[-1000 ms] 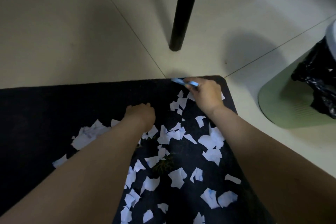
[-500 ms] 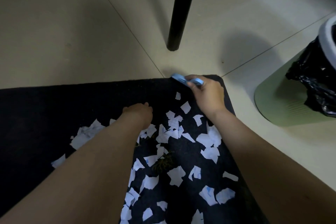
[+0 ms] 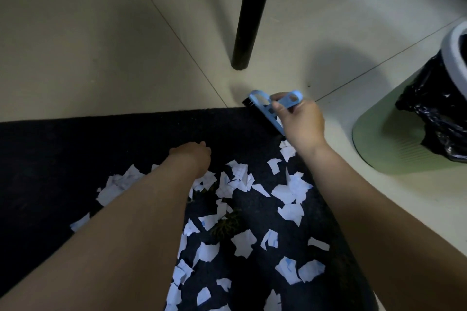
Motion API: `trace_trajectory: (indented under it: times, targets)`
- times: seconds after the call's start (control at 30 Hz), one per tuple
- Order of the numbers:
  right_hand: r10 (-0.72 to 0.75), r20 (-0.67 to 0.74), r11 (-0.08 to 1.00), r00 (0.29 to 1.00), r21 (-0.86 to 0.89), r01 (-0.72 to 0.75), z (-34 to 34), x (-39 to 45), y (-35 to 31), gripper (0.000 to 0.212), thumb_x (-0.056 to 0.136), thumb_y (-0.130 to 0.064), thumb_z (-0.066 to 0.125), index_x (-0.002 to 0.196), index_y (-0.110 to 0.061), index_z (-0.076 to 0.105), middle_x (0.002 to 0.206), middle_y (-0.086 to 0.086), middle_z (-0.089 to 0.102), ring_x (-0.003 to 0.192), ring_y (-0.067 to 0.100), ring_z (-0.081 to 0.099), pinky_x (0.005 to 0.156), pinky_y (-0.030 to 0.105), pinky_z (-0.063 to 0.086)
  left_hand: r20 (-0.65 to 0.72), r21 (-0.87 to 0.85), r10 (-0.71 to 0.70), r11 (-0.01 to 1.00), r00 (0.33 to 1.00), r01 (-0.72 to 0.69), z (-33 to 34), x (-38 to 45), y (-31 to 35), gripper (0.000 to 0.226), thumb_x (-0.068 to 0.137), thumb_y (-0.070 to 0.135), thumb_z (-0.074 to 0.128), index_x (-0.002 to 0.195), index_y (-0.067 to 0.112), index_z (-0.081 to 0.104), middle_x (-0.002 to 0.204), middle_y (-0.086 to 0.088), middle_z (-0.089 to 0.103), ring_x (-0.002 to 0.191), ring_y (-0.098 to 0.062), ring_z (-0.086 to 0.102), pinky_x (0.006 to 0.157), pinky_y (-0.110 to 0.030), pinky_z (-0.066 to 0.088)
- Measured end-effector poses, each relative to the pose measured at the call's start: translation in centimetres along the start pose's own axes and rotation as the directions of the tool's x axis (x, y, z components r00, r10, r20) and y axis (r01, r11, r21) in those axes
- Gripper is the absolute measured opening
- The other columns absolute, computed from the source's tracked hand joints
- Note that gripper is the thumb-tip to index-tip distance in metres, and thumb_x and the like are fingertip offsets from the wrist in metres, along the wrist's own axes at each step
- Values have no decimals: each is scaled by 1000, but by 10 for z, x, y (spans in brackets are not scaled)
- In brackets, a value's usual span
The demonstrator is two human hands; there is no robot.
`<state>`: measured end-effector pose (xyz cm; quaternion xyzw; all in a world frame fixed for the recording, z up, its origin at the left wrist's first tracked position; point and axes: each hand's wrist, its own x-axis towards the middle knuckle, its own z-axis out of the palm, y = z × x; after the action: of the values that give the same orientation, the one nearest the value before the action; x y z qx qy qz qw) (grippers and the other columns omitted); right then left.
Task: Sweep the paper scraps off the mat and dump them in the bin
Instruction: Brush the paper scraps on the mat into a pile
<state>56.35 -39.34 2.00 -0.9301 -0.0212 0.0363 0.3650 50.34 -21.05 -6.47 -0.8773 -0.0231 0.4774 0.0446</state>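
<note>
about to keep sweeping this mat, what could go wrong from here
1. The brush in the right hand sits at the far corner of the mat, by its edge; a stroke could flick paper scraps onto the floor.
2. The left hand rests among the scraps, so some may stay hidden under the forearm.
3. The bin stands off the mat; carried scraps might drop.
</note>
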Motion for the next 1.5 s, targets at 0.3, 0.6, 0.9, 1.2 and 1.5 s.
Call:
trace_trajectory:
  times: [0.3,0.6,0.9,1.2,1.5]
  targets:
    - [-46,265,990,963,-115,79,42,-90,0,21,95,-33,52,110,-32,67,74,-6,66,67,13,59,62,24,44,6,-18,-65,998,998,65,-7,-3,2,74,95,8,46,155,19,4,157,-12,18,139,-33,30,112,-48,34]
    - [88,29,995,996,-52,-86,34,-78,-4,19,96,-33,51,105,-28,67,61,-6,57,56,15,54,58,29,46,30,26,-27,999,999,27,-6,-3,1,74,96,12,47,155,18,3,161,-7,-1,144,-34,19,114,-50,30]
    - [107,169,992,980,54,-118,60,-141,-17,22,96,-33,49,111,-29,65,77,-10,65,64,3,55,61,17,43,-28,10,-31,999,999,31,-1,-3,0,72,97,16,48,155,17,5,160,-8,10,142,-31,26,114,-43,33]
    - [143,-89,980,986,150,-129,-15,-62,8,14,93,-32,56,96,-35,70,67,-6,63,57,11,54,58,28,45,2,-28,-40,999,999,40,-13,-8,1,40,98,19,46,136,7,50,131,-10,54,124,-23,50,108,-35,41]
    - [-6,-139,999,990,-51,-1,-32,11,59,19,91,-27,61,107,-30,71,88,-2,73,78,19,63,71,26,43,-174,-16,143,989,974,-148,-32,0,80,64,94,11,49,152,21,25,158,-10,12,142,-33,25,112,-46,35]
